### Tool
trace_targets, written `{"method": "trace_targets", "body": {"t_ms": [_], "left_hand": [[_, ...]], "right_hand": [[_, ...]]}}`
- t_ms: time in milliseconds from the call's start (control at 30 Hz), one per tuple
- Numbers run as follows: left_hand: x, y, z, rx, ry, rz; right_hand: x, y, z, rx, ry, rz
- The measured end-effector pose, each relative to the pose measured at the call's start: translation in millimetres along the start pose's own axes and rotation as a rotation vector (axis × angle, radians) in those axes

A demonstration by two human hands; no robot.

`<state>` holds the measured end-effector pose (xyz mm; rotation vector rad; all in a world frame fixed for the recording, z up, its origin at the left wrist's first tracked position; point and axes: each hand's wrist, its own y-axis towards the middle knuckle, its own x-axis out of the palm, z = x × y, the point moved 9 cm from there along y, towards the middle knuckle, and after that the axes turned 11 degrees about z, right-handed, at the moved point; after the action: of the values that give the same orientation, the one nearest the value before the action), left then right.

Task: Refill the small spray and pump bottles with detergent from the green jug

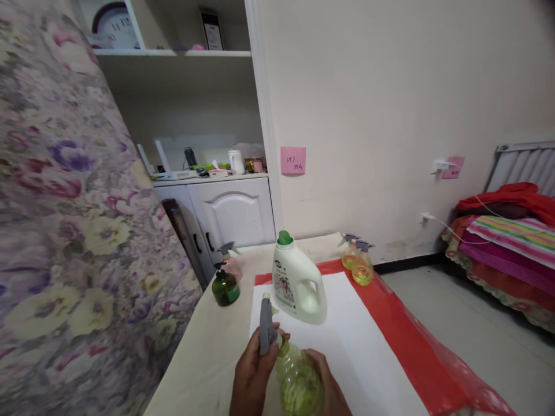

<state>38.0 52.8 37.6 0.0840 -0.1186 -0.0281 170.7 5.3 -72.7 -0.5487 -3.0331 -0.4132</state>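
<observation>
Presently the left hand [254, 367] grips a grey spray head [265, 326] and the right hand [327, 381] clasps the yellow bottle [299, 381], tilted, at the worktop [203, 358]; just beyond stands a pale jug [303, 283], with a green pump bottle [225, 289] leftward and two spray bottles [362, 273] rightward.

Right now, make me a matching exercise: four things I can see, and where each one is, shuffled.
1. Pale green jug
2. Dark green pump bottle
3. Grey spray head
4. Clock

A. In the left hand
B. On the upper shelf
C. On the white sheet
D. Beside the pink spray bottle

Pairs: 1-C, 2-D, 3-A, 4-B
</observation>
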Motion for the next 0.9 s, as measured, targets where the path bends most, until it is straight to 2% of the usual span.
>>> {"method": "trace_targets", "body": {"t_ms": [167, 333, 500, 700, 900], "left_hand": [[3.9, 3, -2, 0.015, -0.043, -0.043], [5.2, 4, -11, 0.006, -0.072, -0.077], [2.8, 6, -21, -0.019, -0.083, -0.053], [3.0, 6, -23, -0.078, -0.156, -0.049], [4.2, 7, -25, -0.088, -0.185, -0.049]], "right_hand": [[2, -1, -10, 0.014, -0.003, 0.011], [5, 0, -17, -0.031, 0.035, 0.014], [5, -1, -11, -0.097, 0.012, 0.074], [4, -1, -1, -0.111, 0.038, 0.112], [1, 0, -2, 0.005, 0.112, 0.133]]}}
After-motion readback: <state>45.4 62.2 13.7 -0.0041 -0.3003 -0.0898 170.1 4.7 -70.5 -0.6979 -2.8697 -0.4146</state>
